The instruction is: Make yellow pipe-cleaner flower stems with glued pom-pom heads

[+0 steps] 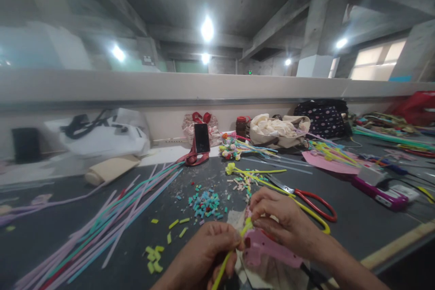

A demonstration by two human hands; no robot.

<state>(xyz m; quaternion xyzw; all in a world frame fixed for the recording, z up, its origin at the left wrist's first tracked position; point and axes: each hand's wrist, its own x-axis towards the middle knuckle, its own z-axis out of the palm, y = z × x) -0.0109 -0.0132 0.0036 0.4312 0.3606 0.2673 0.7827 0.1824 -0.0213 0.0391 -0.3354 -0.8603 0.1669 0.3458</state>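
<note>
My left hand (215,247) is closed around a yellow pipe cleaner (222,271), whose lower end runs down past the frame's bottom edge. At its upper tip the fingers of my right hand (285,219) are pinched together on the yellow end. Whether a small cut piece sits between those fingers is hidden. Directly beneath my right hand lies a pink glue gun (268,251), resting on a pale, stained sheet (253,276). Red-handled scissors (314,204) lie just beyond my right hand, beside a finished-looking yellow flower (231,169) on a stem.
Cut yellow bits (153,258) and a heap of teal bits (206,203) lie left of my hands. Long pastel pipe cleaners (112,222) spread across the left. Behind stand a phone (201,138), colourful flowers (233,147) and a cloth bag (278,131). A purple device (379,193) lies right.
</note>
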